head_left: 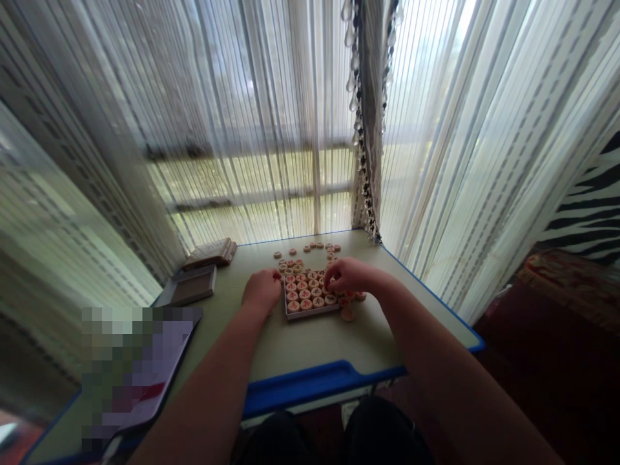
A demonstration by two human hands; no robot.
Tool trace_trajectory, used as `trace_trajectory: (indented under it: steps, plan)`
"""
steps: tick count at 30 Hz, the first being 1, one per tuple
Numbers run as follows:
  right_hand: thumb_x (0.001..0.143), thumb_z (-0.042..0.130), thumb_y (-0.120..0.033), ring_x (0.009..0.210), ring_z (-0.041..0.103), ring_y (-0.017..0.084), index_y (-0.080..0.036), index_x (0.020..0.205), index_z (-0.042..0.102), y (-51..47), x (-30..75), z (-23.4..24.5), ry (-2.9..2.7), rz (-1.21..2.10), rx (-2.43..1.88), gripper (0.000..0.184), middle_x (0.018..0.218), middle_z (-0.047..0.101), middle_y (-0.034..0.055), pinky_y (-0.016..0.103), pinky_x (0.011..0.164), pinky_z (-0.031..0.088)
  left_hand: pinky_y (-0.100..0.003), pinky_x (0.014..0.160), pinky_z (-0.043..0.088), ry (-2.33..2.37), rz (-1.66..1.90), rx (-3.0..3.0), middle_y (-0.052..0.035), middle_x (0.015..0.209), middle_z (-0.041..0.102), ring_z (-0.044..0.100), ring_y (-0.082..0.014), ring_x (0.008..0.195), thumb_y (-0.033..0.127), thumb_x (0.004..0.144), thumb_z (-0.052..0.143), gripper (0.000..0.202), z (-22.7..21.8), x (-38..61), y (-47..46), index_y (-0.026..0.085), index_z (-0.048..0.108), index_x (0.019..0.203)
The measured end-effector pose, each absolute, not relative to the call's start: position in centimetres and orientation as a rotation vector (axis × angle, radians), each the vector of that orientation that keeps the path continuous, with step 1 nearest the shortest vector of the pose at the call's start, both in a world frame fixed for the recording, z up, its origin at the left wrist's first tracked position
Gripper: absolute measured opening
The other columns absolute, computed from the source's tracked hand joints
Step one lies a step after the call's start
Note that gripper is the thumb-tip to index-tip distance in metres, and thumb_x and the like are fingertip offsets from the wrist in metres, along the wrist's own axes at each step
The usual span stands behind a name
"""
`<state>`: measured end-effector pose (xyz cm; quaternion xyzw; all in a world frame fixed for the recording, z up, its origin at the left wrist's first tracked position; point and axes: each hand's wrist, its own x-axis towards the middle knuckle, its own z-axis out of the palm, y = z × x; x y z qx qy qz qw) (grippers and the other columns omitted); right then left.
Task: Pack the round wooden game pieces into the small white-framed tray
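A shallow square tray (pixel 310 313) on the table holds rows of round wooden game pieces (pixel 304 295) with red and dark markings. My left hand (pixel 262 290) rests curled against the tray's left side, fingers closed. My right hand (pixel 346 275) hovers over the tray's right part, its fingertips pinched on a piece there. Loose pieces (pixel 347 314) lie just right of the tray, and more loose pieces (pixel 316 247) are scattered beyond it near the table's far edge.
The pale table has a blue rim (pixel 310 382). A folded wooden board (pixel 210 253) and a dark flat lid (pixel 191 286) lie at the far left. A flat blurred item (pixel 140 368) covers the near left. Sheer curtains (pixel 436 161) hang close behind.
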<state>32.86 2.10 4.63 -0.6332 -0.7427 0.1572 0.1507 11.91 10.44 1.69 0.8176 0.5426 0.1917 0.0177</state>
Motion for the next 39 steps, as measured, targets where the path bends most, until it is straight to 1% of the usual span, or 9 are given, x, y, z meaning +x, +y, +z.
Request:
trace_trajectory:
  steps: [5, 8, 15, 19, 23, 26, 30, 36, 39]
  plan:
    - [0.063, 0.055, -0.024, 0.055, 0.048, 0.008, -0.023, 0.084, 0.070, 2.2, 32.9, 4.6, -2.132, 0.463, -1.815, 0.026, 0.067, 0.061, -0.0020, 0.018, 0.051, 0.033, -0.026, 0.072, 0.044, 1.693, 0.568, 2.531, -0.0065, 0.089, 0.067, 0.060, -0.0200, 0.085, 0.023, 0.071, 0.042, 0.028, 1.8, 12.0, 10.4, 0.020, 0.066, 0.085]
    - [0.063, 0.055, -0.023, 0.055, 0.048, 0.008, -0.022, 0.084, 0.070, 2.1, 32.9, 4.6, -2.120, 0.476, -1.813, 0.026, 0.065, 0.060, -0.0017, 0.018, 0.050, 0.033, -0.026, 0.072, 0.044, 1.691, 0.565, 2.523, -0.0066, 0.088, 0.067, 0.060, -0.0201, 0.084, 0.024, 0.072, 0.042, 0.028, 1.9, 12.0, 10.4, 0.020, 0.067, 0.085]
    - [0.065, 0.056, -0.028, 0.052, 0.044, 0.007, -0.020, 0.083, 0.070, 1.9, 33.0, 4.9, -2.080, 0.413, -1.753, 0.024, 0.061, 0.058, -0.0018, 0.019, 0.048, 0.031, -0.028, 0.072, 0.044, 1.679, 0.593, 2.532, -0.0067, 0.088, 0.067, 0.060, -0.0210, 0.084, 0.023, 0.071, 0.042, 0.029, 1.8, 11.9, 10.4, 0.020, 0.067, 0.085]
    - [0.068, 0.054, -0.031, 0.052, 0.045, 0.008, -0.020, 0.084, 0.069, 2.3, 33.3, 4.8, -2.006, 0.281, -1.796, 0.025, 0.062, 0.059, -0.0008, 0.019, 0.049, 0.031, -0.027, 0.072, 0.044, 1.664, 0.623, 2.526, -0.0065, 0.087, 0.067, 0.060, -0.0206, 0.084, 0.023, 0.071, 0.042, 0.028, 1.6, 11.7, 10.5, 0.020, 0.066, 0.084]
    - [0.073, 0.048, -0.040, 0.057, 0.050, 0.011, -0.021, 0.086, 0.068, 2.7, 33.7, 4.5, -1.878, 0.062, -1.916, 0.031, 0.070, 0.063, 0.0019, 0.021, 0.051, 0.032, -0.028, 0.072, 0.044, 1.658, 0.622, 2.536, -0.0062, 0.087, 0.067, 0.060, -0.0208, 0.084, 0.024, 0.071, 0.044, 0.026, 1.6, 11.6, 10.5, 0.020, 0.066, 0.084]
    - [0.075, 0.046, -0.045, 0.062, 0.053, 0.013, -0.023, 0.089, 0.067, 2.8, 33.7, 4.2, -1.833, -0.021, -1.978, 0.034, 0.076, 0.064, 0.0027, 0.022, 0.053, 0.033, -0.027, 0.072, 0.044, 1.652, 0.620, 2.552, -0.0062, 0.088, 0.067, 0.060, -0.0205, 0.084, 0.024, 0.071, 0.045, 0.025, 1.6, 11.5, 10.5, 0.020, 0.066, 0.085]
    - [0.076, 0.045, -0.044, 0.065, 0.055, 0.013, -0.023, 0.094, 0.065, 2.9, 33.6, 3.8, -1.850, -0.016, -1.971, 0.034, 0.079, 0.065, 0.0030, 0.021, 0.055, 0.036, -0.026, 0.071, 0.044, 1.648, 0.604, 2.546, -0.0062, 0.086, 0.067, 0.060, -0.0193, 0.081, 0.025, 0.071, 0.046, 0.025, 1.7, 11.5, 10.6, 0.020, 0.066, 0.085]
    - [0.077, 0.045, -0.043, 0.064, 0.055, 0.013, -0.024, 0.092, 0.065, 3.1, 33.6, 3.6, -1.857, 0.006, -1.989, 0.032, 0.080, 0.065, 0.0031, 0.021, 0.054, 0.035, -0.024, 0.070, 0.043, 1.631, 0.569, 2.528, -0.0051, 0.089, 0.067, 0.060, -0.0178, 0.081, 0.026, 0.071, 0.048, 0.024, 1.6, 11.5, 10.7, 0.020, 0.066, 0.086]
    - [0.077, 0.046, -0.043, 0.065, 0.055, 0.013, -0.023, 0.094, 0.064, 3.0, 33.6, 3.8, -1.857, 0.024, -1.986, 0.032, 0.081, 0.065, 0.0034, 0.021, 0.055, 0.036, -0.023, 0.071, 0.043, 1.620, 0.583, 2.502, -0.0053, 0.092, 0.066, 0.060, -0.0175, 0.083, 0.029, 0.072, 0.048, 0.027, 1.6, 11.5, 10.8, 0.020, 0.065, 0.091]
